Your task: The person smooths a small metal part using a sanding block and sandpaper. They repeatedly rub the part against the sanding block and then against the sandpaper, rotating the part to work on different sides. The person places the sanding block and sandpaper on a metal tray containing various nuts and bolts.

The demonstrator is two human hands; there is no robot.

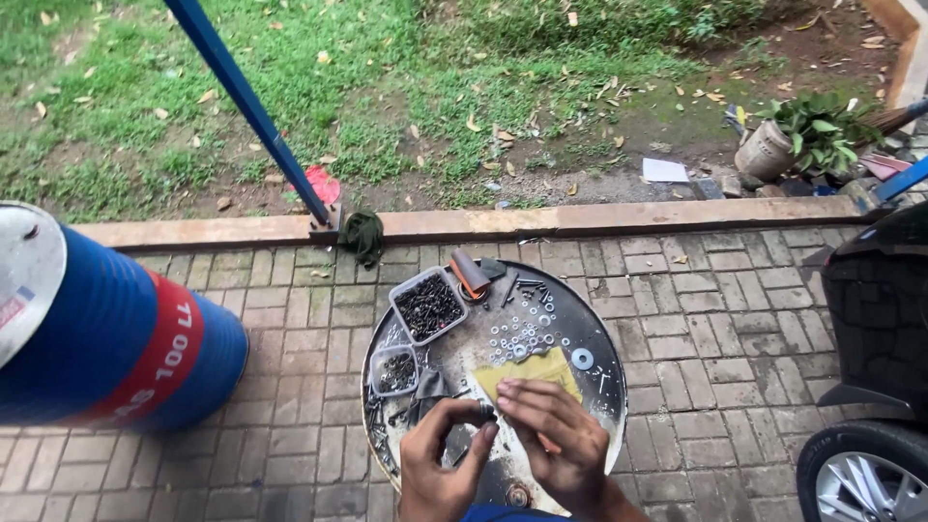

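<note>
Steel, round and grimy, the drum lid (604, 387) carried everything you worked over. Your left hand (440, 464) and right hand (556, 440) met near its front edge, fingertips pinched together on a small dark part (486, 413) — likely a bolt or nut, too small to tell. It sat between the two hands, so neither was nearer; your left curled around it from the left, while your right closed on it from above with fingers bent. Its long axis could not be made out.

Just behind your right hand lay a yellow cloth (532, 372), and beyond it, toward the lid's middle, a scatter of washers (527, 333), with one larger ring (582, 359) off toward the right edge. At the far left edge stood a clear plastic tub (428, 305) full of dark screws; a smaller tub (394, 370) at the left edge held more of them. A brown tube (471, 271) rested at the far edge — apart from your hands. A blue drum (116, 338) lay on the pavers, well to the left.
</note>
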